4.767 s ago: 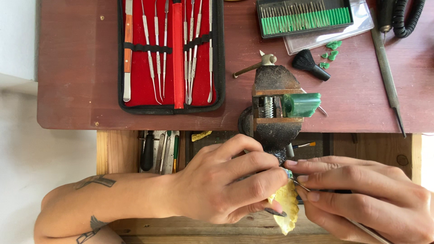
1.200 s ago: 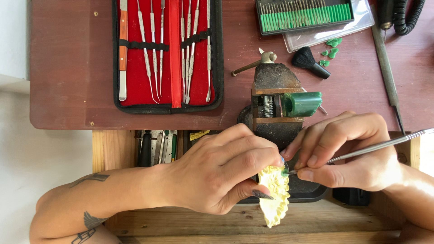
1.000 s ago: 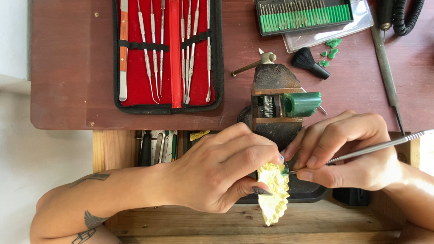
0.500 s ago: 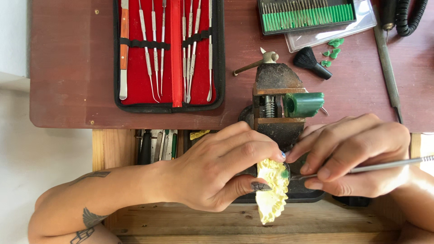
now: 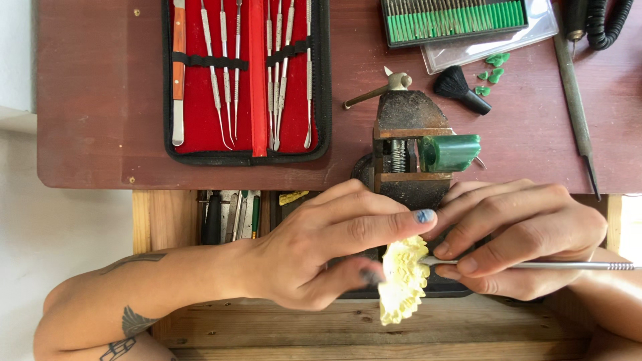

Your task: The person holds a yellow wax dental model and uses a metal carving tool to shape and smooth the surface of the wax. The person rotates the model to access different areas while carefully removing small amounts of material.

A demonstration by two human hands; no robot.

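The red-brown counter (image 5: 100,134) is carrying one red tool case (image 5: 247,80) and one vise (image 5: 408,147) beyond the fingers; the left hand (image 5: 314,251) is pinching one yellow carved piece (image 5: 401,277), the right hand (image 5: 521,237) gripping one metal tool (image 5: 555,265).

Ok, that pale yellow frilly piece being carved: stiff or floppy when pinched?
The pale yellow piece probably stays stiff: it juts unsupported from the left hand. Its thin ruffled edges look chip-prone where the metal tool in the right hand touches.

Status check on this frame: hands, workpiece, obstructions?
Left hand pinching yellow carved piece. Right hand gripping metal pick, tip at the piece. Vise close behind, not blocking.
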